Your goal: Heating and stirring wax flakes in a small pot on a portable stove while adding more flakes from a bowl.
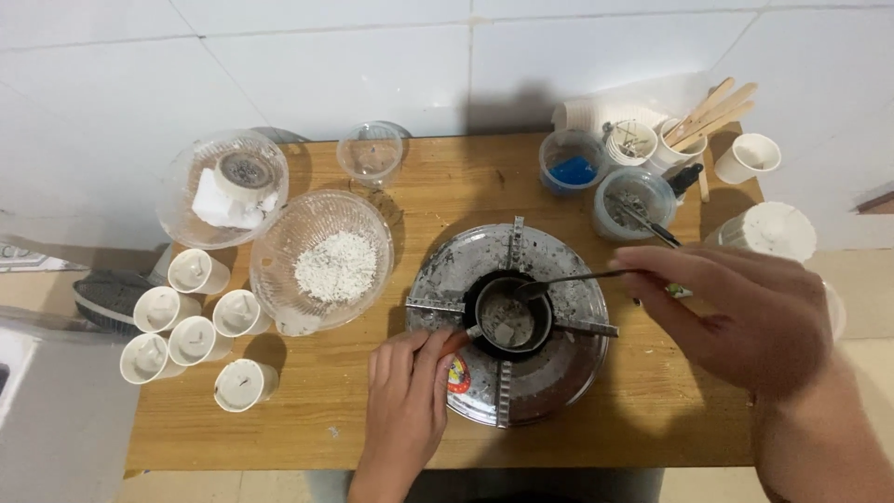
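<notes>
Pot (507, 321), small and dark, sits at the middle of a round metal burner (510, 321) on a wooden desk (447, 186), resting where the burner's 4 metal arms meet so it stays level. Pale chunks lie in its bottom. The left hand (410, 401), reaching from the near edge of the burner, has its fingers closed around what looks like the pot's short handle on the left side, steadying it. The right hand (736, 312), to the right of the burner, pinches the end of a long metal spoon (577, 279), whose bowl hangs over the pot's rim.

Left of the burner stands a clear bowl (321, 261) of white flakes, close enough for scooping. Beyond that is a second clear bowl (222, 186) with white lumps. 6 small white cups (196, 321) cluster further left, each apparently filled and with a wick. Behind the burner to the right sit a tub of blue material (570, 160) and a cup of wooden sticks (712, 116).
</notes>
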